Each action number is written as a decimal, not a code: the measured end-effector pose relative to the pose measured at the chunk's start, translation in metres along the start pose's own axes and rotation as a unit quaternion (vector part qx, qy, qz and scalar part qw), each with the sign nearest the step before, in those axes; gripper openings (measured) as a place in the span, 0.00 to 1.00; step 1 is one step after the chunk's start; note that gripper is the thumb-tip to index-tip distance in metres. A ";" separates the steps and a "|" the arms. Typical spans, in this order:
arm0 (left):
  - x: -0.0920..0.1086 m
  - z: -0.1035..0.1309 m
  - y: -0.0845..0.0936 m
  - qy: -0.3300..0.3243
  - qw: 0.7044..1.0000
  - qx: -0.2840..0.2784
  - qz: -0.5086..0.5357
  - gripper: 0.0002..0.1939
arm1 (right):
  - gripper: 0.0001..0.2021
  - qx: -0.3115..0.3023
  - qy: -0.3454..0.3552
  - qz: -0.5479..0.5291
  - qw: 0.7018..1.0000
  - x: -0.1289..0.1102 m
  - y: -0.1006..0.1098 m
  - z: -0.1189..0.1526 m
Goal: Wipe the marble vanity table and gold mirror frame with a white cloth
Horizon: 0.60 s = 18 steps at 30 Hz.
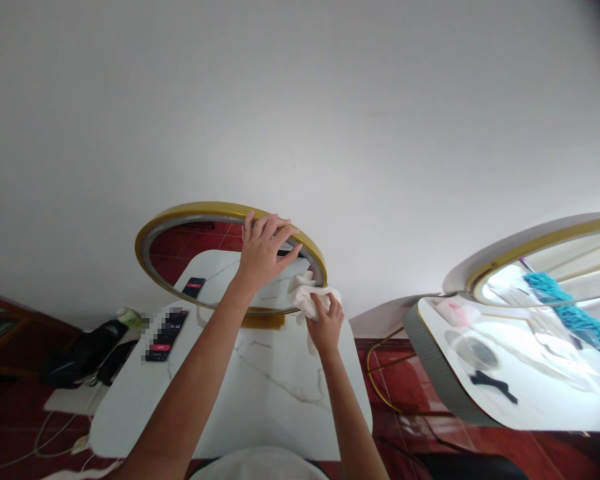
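Note:
An oval-looking mirror with a gold frame (190, 212) stands on a white marble-patterned table (280, 380) against the wall. My left hand (266, 250) rests on the mirror's upper right rim, its fingers spread over the gold frame. In my right hand (326, 320) is a crumpled white cloth (307, 293), pressed to the frame's lower right edge. Part of the cloth lies over the glass. The fingers of the right hand are bent around it. Between the two forearms, the mirror's gold base (263, 321) shows.
A phone (166, 340) lies at the table's left. To the right, a second table (485, 417) carries another gold-framed mirror (545, 241), a black strap-like item (495, 385) and plastic-wrapped things. A dark bag (77, 353) and cables are at the left, over a red tiled floor (410, 380).

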<state>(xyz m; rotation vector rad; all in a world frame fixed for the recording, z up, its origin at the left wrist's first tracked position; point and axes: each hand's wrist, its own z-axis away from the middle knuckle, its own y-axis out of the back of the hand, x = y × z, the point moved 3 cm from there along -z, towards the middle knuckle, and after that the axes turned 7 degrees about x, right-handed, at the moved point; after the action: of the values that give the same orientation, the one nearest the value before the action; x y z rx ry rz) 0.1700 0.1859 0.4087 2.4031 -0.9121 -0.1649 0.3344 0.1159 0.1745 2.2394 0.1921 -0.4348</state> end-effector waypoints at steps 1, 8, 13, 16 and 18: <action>0.000 0.000 0.000 0.001 1.000 0.000 0.000 0.12 | 0.25 0.007 0.001 -0.002 1.000 -0.002 0.003 -0.003; 0.002 0.001 0.000 0.001 1.000 0.004 0.001 0.12 | 0.26 0.098 0.049 -0.052 0.993 -0.036 0.048 -0.054; 0.002 0.001 0.000 0.005 1.000 0.002 0.001 0.12 | 0.29 0.104 0.061 -0.061 0.991 -0.049 0.055 -0.066; 0.001 0.000 0.001 0.001 1.000 0.004 -0.001 0.12 | 0.27 0.107 0.038 -0.061 0.992 -0.039 0.041 -0.054; 0.000 0.000 0.000 -0.002 1.000 0.006 -0.003 0.12 | 0.27 0.093 0.020 -0.060 0.994 -0.029 0.029 -0.041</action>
<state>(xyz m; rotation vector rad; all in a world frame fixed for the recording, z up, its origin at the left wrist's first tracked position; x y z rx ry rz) 0.1701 0.1854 0.4085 2.4170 -0.9108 -0.1669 0.3260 0.1292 0.2302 2.4292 0.3198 -0.4890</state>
